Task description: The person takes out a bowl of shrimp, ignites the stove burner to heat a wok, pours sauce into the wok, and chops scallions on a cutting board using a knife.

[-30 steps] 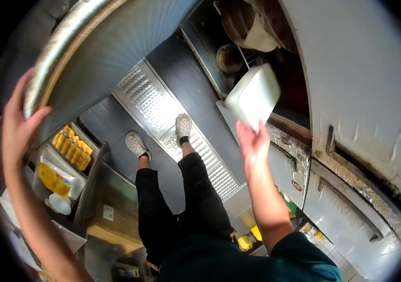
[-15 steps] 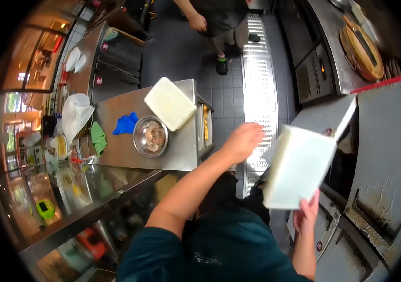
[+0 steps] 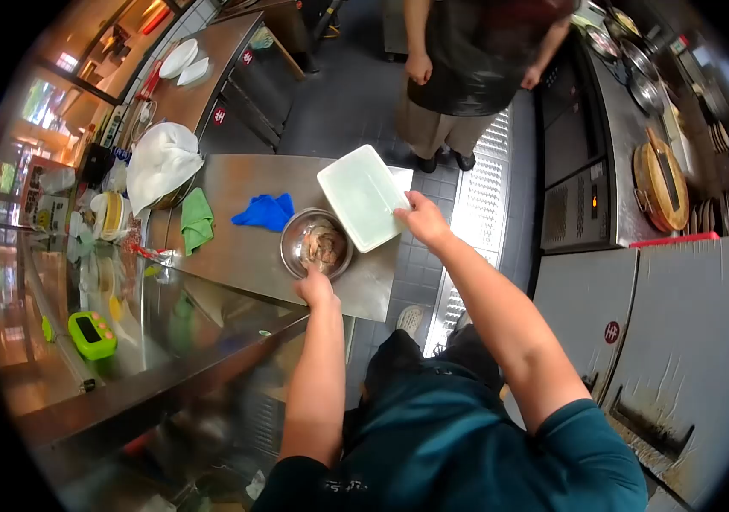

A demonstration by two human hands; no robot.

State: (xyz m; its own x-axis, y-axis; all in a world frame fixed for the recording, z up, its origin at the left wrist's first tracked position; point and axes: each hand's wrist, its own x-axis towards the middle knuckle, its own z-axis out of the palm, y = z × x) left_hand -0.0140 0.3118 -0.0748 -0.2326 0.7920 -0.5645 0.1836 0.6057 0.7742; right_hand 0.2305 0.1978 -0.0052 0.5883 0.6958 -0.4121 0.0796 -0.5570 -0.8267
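Note:
A pale rectangular container (image 3: 363, 196) is at the right end of the steel counter (image 3: 236, 264), its near right edge gripped by my right hand (image 3: 422, 220). Just left of it stands a round metal bowl (image 3: 292, 237) with pinkish-brown food (image 3: 323, 246) inside. My left hand (image 3: 317, 288) is at the bowl's near rim, its fingers closed on that rim. A blue cloth (image 3: 265, 212) lies left of the bowl, and a green cloth (image 3: 197, 220) is farther left.
A co-worker (image 3: 484, 60) stands in the aisle beyond the counter. Grey fridge doors (image 3: 689, 333) are at the right, below a wooden board (image 3: 661, 183). A white-covered basket (image 3: 164, 164) and a green timer (image 3: 92, 334) are at the left.
The view has turned from the open fridge to the counter. Its door is now closed. My right hand has brought a pale container over the counter, and my left hand has reached the bowl.

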